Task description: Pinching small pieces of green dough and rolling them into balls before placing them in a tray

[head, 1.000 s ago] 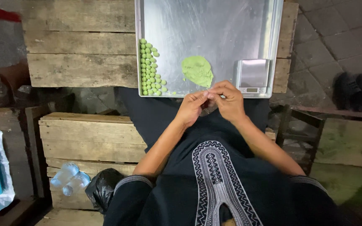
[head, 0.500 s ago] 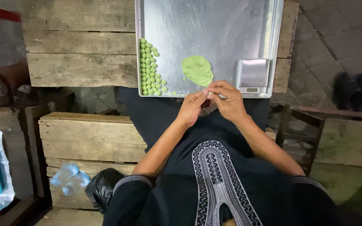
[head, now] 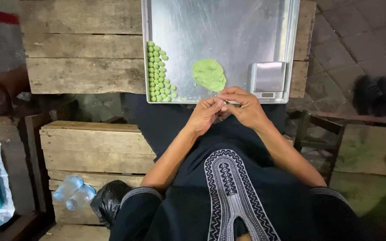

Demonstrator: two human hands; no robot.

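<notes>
My left hand [head: 205, 115] and my right hand [head: 243, 106] meet just below the middle of the frame, fingertips pressed together at the near edge of the metal tray [head: 228, 27]. Both are pinched around something very small between thumbs and forefingers; it is hidden by my fingers, so I cannot tell what it is.

Just above my hands, on the tray, lies a flattened lump of green dough [head: 209, 74]. To its left, along the tray's left rim, a cluster of small green balls [head: 158, 72] sits in tight rows running from mid-tray down to the near corner. At the tray's lower right corner, just beside my right hand, rests a small silver kitchen scale [head: 268, 79].

The tray sits on a rough wooden desk [head: 81, 49] of planks filling the upper left of the frame. Below it, at left centre, is a wooden crate [head: 94, 147]; at lower left lie two clear plastic bottles [head: 73, 191] beside a black bag [head: 108, 201]. A pair of dark shoes [head: 376, 93] stands on the paving at the right edge.
</notes>
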